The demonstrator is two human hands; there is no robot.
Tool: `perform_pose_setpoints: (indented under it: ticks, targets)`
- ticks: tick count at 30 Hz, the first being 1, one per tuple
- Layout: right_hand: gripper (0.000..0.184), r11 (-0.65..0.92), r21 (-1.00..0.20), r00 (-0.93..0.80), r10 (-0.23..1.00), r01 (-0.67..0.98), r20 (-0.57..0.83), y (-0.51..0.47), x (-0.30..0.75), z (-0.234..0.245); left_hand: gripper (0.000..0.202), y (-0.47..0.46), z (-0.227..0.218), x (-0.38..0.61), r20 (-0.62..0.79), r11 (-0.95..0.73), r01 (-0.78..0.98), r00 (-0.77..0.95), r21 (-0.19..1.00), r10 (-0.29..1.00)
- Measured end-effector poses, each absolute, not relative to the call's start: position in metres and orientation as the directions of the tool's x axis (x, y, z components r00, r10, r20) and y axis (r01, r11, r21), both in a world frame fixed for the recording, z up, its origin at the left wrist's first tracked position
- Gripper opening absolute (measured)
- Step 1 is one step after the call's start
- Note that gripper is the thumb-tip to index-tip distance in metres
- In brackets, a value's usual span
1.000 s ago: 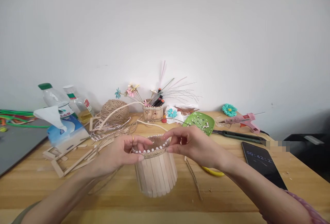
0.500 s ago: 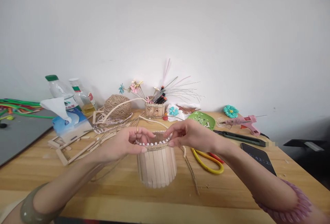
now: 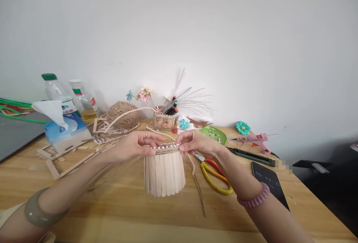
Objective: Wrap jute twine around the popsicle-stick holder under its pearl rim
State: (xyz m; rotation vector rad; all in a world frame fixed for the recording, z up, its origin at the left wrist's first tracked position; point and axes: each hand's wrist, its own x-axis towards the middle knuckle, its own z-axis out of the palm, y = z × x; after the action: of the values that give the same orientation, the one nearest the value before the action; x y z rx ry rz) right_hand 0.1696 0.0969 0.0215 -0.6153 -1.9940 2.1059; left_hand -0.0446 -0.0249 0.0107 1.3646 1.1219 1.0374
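Between my hands hangs a popsicle-stick basket [image 3: 164, 174], its pale sticks upright side by side. Twine and a row of white pearl beads [image 3: 167, 147] run round its rim. My left hand [image 3: 137, 144] pinches the rim at the left, thumb outside and fingers over the inside. On the opposite side my right hand [image 3: 197, 142] grips the rim between thumb and fingers. The basket is tipped slightly, and most of its inside is hidden. Below it lies the wooden table [image 3: 125, 205].
Right of the basket lie yellow-and-red scissors [image 3: 215, 177], a utility knife [image 3: 251, 156], a phone [image 3: 270, 183] and a pink glue gun [image 3: 260, 141]. A green dish [image 3: 214, 135], pen holder [image 3: 165, 121], twine ball [image 3: 122, 114], tissue pack [image 3: 68, 133] and bottles [image 3: 58, 94] stand behind.
The view has shifted slightly, so table items sit further left. The basket has turned a little in my hands, showing less of its inside. Both hands still hold the rim.
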Motion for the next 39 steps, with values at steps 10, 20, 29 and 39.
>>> perform_pose_setpoints:
  ticks: [10,20,29,39]
  targets:
    - [0.032,-0.131,-0.986,-0.938,0.319,0.099,-0.137,0.098,0.176,0.002,0.045,-0.030,0.015,-0.048,-0.039,-0.016,0.155,0.346,0.988,0.937]
    - [0.044,0.100,-0.993,-0.803,0.596,0.058,0.014,0.108,0.188,-0.009,0.059,-0.025,0.028,-0.025,-0.138,0.106,0.189,0.165,0.976,0.977]
    - [0.035,0.732,-0.598,-0.494,0.671,0.326,0.552,0.031,0.189,0.011,0.058,-0.012,0.036,-0.012,-0.158,0.150,0.165,0.036,0.975,0.987]
    - [0.095,0.799,-0.313,-0.686,0.601,0.513,0.410,-0.004,0.177,-0.010,0.059,-0.017,0.035,-0.009,-0.149,0.133,0.115,0.144,0.984,0.978]
